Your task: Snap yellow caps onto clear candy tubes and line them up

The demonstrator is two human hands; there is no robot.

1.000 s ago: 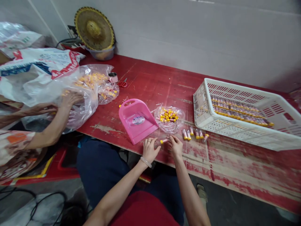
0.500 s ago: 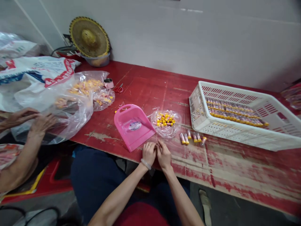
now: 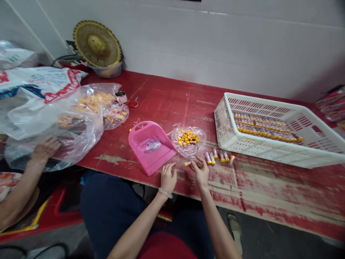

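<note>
Yellow-capped tube [image 3: 188,163], right end perhaps hidden

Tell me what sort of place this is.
Likely a hand-assembly or packing workshop: a white crate holds rows of yellow-ended tubes, a clear bag holds yellow pieces, and the red tabletop is worn.

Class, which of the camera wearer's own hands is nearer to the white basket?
Right: the right hand is in front and to the left of the white basket; the left hand is farther left, beside the pink dustpan.
</note>
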